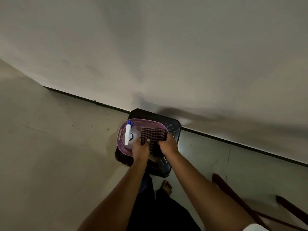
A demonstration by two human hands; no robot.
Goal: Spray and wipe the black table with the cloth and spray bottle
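At the left, a purple basket [120, 136] sits on the black table [175, 129] and covers most of its top. The spray bottle [128, 134] stands in the basket's left part, with its white and blue trigger head pointing away from the person.

Just right of the bottle, the left hand [140, 148] has its fingers curled round the near left edge of the checked cloth [153, 133]. The thumb pinches down on the fabric. The cloth lies in the right part of the basket, bunched and partly draped toward the person. The right hand [168, 144] grips the cloth's right edge, its fingers closed over a fold.

The step in hand looks like getting the cloth out of the basket. To do it well, lift the cloth straight up with both hands so it clears the rim and does not drag against the bottle, which would probably tip easily. Then one hand can take the cloth alone, which frees the other for the bottle. The basket probably has to come off the table before any spraying, since only the quilted right side and the far corner are bare.

Further right, a dark wooden frame [233, 194] stands on the floor, well apart from the table.
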